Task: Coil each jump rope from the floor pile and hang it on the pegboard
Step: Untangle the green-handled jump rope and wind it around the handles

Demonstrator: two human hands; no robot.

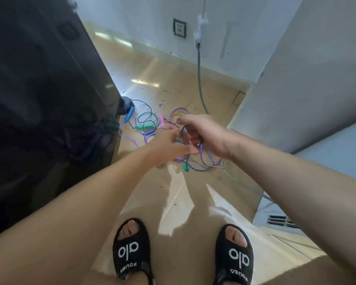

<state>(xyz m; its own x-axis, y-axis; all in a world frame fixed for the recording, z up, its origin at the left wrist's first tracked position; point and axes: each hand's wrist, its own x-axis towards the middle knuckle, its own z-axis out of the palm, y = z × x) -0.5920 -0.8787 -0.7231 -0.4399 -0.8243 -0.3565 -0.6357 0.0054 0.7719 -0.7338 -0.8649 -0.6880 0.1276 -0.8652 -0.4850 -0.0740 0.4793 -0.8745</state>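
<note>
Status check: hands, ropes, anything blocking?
Right hand gripping dark rope loops; left hand reaching in, grip unclear. Rope pile tangled on floor. Grey cable trails beside it.

Tangled pile of jump ropes (152, 128) lay on tan floor; purple braided rope (201, 161) looped loosely; teal rope (145, 118) curled, green handle (145, 126) flat
</note>
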